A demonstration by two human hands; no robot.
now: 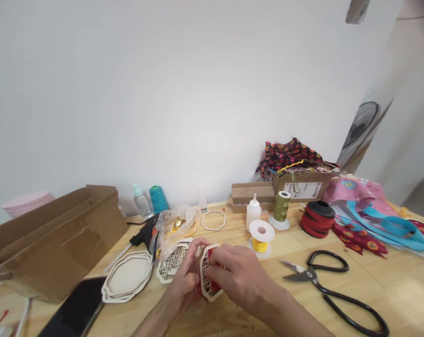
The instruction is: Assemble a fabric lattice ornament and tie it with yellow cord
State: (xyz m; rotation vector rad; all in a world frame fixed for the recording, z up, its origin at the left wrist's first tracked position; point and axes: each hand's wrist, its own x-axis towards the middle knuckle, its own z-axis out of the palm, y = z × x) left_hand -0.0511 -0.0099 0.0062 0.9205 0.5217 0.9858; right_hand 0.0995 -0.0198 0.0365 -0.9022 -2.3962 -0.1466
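My left hand (pixel 186 280) grips the left edge of a small wooden lattice frame (pixel 207 283) with dark red cloth behind its cut-out pattern. On the frame's right side, my right hand (pixel 237 271) has its fingers curled in against the face; the fingertips are partly hidden. Just left of my left hand lie more lattice cut-outs (pixel 167 269). A stack of pale scalloped wooden plates (pixel 129 278) sits farther left. Yellow cord runs from a white spool (pixel 261 231) behind my right hand toward the frame.
Black-handled scissors (pixel 312 276) lie open at right. Behind stand a squeeze bottle (pixel 253 213), green thread (pixel 281 207) and a red-black spool (pixel 317 219). A cardboard box (pixel 64 238), phone (pixel 74 309) and glue gun (pixel 146 234) occupy the left. Blue ribbon (pixel 383 227) lies far right.
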